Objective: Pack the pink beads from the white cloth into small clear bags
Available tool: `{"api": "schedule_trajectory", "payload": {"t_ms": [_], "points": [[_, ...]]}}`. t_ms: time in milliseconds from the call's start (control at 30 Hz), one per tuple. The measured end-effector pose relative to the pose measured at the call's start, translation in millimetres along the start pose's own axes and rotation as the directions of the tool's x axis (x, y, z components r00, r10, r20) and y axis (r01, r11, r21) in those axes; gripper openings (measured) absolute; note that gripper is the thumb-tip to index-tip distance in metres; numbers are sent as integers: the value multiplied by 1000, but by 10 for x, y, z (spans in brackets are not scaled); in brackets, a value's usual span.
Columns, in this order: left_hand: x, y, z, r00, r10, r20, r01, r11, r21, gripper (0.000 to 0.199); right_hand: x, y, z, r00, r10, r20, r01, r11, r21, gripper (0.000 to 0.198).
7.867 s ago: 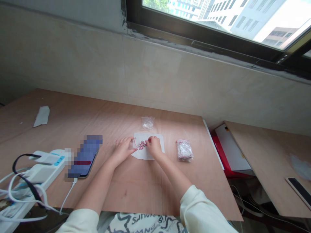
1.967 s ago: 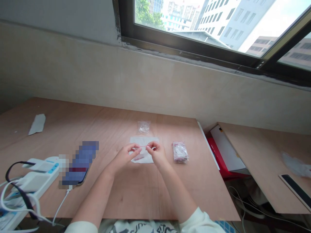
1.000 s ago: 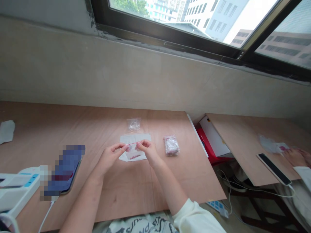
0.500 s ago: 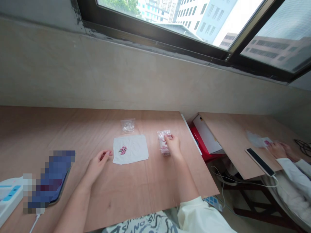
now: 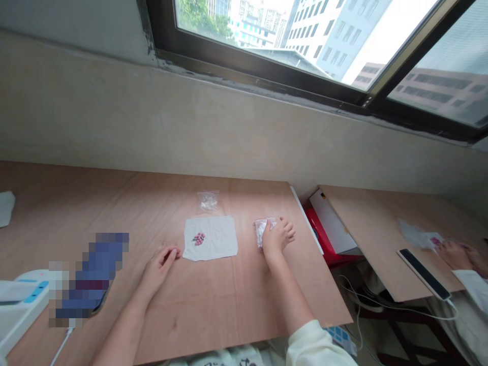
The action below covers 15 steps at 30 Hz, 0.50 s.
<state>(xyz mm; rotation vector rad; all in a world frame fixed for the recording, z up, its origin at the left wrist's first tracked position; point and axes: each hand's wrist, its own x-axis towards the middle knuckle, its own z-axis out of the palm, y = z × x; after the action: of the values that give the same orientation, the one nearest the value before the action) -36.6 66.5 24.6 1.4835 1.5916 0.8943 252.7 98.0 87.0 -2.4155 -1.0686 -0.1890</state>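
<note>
A white cloth (image 5: 219, 239) with a small pink bead-like flower cluster (image 5: 199, 239) on it lies flat in the middle of the table. Close to its left edge is my left hand (image 5: 162, 262), thumb and fingers pinched together; whether anything small is between them is hidden. To the right of the cloth, a clear plastic packet (image 5: 260, 231) with pinkish contents lies on the table. My right hand (image 5: 280, 238) is over the packet's right side, its thumb against it and its other fingers spread to the right. Behind the cloth rests another clear plastic bag (image 5: 208, 201).
A phone (image 5: 93, 277), blurred out, and a white power strip (image 5: 28, 300) are at my left. Beyond the table's right edge stand a red and white box (image 5: 335, 229) and a second table, where a co-worker's hands (image 5: 457, 254) are near a charging phone (image 5: 423, 273).
My right hand has gone from pinching at the packet to spreading its fingers beside it. My left hand stays pinched near the cloth. The whole view has shifted slightly.
</note>
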Motion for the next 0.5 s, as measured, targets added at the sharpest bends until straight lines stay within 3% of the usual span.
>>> {"api": "schedule_trajectory", "payload": {"t_ms": [100, 167, 233, 333, 500], "points": [[-17, 10, 7, 1000, 5, -18, -5, 1000, 2, 31, -168, -366, 44, 977, -190, 99, 177, 976, 125, 31], [-31, 24, 8, 1000, 22, -18, -22, 1000, 8, 29, -303, -662, 159, 895, -383, 230, 324, 911, 255, 31], [-42, 38, 5, 999, 46, -8, -46, 999, 26, 27, -420, -944, 329, 782, -537, 318, 433, 834, 342, 35], [-47, 46, -1, 997, 72, 2, -72, 995, 63, 26, -503, -1258, 602, 699, -611, 371, 529, 792, 306, 37], [-34, 24, 7, 995, 102, -4, -101, 990, 95, 27, -413, -1411, 851, 651, -611, 451, 612, 773, 165, 28]]}}
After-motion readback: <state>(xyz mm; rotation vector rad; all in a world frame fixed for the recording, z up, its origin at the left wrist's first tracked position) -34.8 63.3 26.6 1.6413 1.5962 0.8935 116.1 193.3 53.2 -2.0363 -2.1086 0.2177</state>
